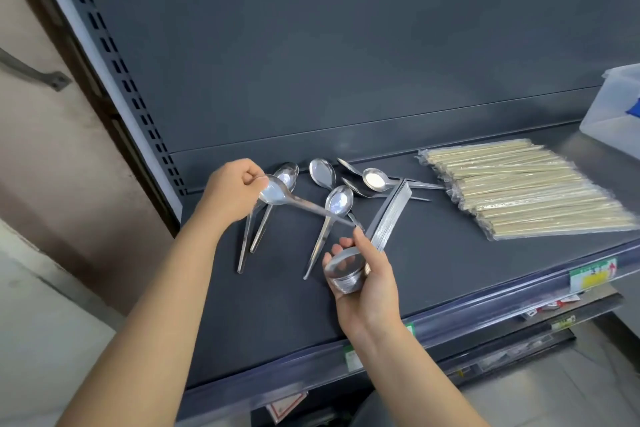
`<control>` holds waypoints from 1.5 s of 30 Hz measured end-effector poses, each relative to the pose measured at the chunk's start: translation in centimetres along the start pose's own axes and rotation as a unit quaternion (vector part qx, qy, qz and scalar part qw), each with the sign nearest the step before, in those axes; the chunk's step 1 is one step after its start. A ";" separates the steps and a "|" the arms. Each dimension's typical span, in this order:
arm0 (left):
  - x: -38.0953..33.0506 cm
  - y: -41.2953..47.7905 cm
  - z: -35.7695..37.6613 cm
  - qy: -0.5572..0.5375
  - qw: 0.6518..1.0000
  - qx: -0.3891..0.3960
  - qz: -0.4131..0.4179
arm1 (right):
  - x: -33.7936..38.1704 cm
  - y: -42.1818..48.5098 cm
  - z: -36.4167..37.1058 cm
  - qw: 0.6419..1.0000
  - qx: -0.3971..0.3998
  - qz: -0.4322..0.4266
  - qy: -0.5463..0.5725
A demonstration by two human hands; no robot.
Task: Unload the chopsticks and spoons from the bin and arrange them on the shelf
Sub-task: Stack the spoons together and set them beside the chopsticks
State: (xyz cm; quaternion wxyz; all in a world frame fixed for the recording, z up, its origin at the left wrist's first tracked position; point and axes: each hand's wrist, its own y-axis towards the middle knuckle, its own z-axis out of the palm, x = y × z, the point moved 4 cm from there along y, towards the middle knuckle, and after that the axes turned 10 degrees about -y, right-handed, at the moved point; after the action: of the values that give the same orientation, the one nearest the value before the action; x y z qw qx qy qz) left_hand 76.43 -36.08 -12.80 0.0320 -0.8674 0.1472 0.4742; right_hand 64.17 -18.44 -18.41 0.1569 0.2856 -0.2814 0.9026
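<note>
My left hand (230, 191) grips the bowl of a single steel spoon (298, 203) whose handle points right, above the dark shelf (277, 305). My right hand (367, 282) holds a nested stack of spoons (384, 222), bowls in the palm and handles fanning up to the right. Its thumb touches the tip of the single spoon's handle. Several loose spoons (337, 201) lie scattered on the shelf behind the hands. Clear-wrapped packs of pale chopsticks (519, 189) lie in a pile at the right of the shelf.
A translucent white bin (613, 107) stands at the far right of the shelf. The shelf's front edge carries a clear price rail (485, 308) with labels. A slotted upright (114, 69) bounds the shelf at the left; a dark back panel rises behind.
</note>
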 end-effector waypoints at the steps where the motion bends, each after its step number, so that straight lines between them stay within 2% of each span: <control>1: 0.0 -0.3 -0.2 -0.023 1.000 -0.013 -0.010 | 0.0 -0.1 0.0 1.000 -0.001 0.001 -0.003; 5: -1.0 -2.8 1.5 -0.190 0.978 0.034 -0.073 | 0.0 0.2 0.3 1.000 0.005 0.003 -0.009; 7: -2.1 -4.4 2.9 -0.234 0.965 0.072 -0.091 | -0.1 0.4 0.3 1.000 0.010 -0.008 -0.006; 12: -3.2 -8.6 6.6 -0.212 0.962 0.158 -0.062 | -0.2 0.9 0.1 0.998 0.037 -0.025 -0.043; 16: -2.9 -9.8 8.1 -0.147 0.978 0.149 -0.001 | 0.0 1.5 -0.3 0.999 0.036 0.016 -0.028; 18: -3.3 -9.9 8.6 -0.159 0.971 0.181 0.004 | 0.7 1.9 -0.3 0.998 0.053 0.016 -0.024; 21: -3.9 -10.2 9.8 -0.108 0.961 0.254 0.019 | 1.9 2.3 0.3 0.996 0.085 0.008 -0.012; 23: -4.3 -10.4 10.3 -0.101 0.957 0.270 0.026 | 2.7 2.5 0.7 0.996 0.089 -0.001 -0.005; 27: -4.8 -9.6 10.6 -0.101 0.966 0.229 0.063 | 3.5 3.6 1.1 0.997 0.073 0.001 0.009; 31: -4.7 -7.0 9.7 -0.131 0.983 0.090 0.087 | 3.7 4.2 0.9 0.999 0.036 0.002 0.010; 33: -4.2 -5.2 9.3 -0.076 0.993 0.037 0.079 | 3.7 4.0 0.9 1.000 0.020 -0.010 0.012; 35: -3.7 -3.7 9.3 -0.001 0.996 0.031 0.086 | 3.5 4.0 0.8 1.000 0.022 -0.014 0.004; 37: -3.2 -2.6 9.5 0.014 0.996 0.054 0.068 | 3.2 4.1 0.8 0.999 0.035 -0.016 -0.005; 43: -2.3 -2.2 9.4 -0.042 0.997 0.049 0.040 | 2.9 4.6 0.4 0.999 0.017 -0.028 -0.015; 45: -2.2 -2.0 8.0 -0.095 0.995 0.031 0.011 | 2.8 4.6 0.3 1.000 0.013 -0.026 -0.012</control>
State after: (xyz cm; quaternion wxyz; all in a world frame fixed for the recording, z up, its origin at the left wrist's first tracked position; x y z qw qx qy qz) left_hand 69.39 -32.16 -15.52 0.0675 -0.8155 0.1678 0.5498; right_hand 60.03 -21.95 -18.40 0.1732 0.3055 -0.2643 0.8982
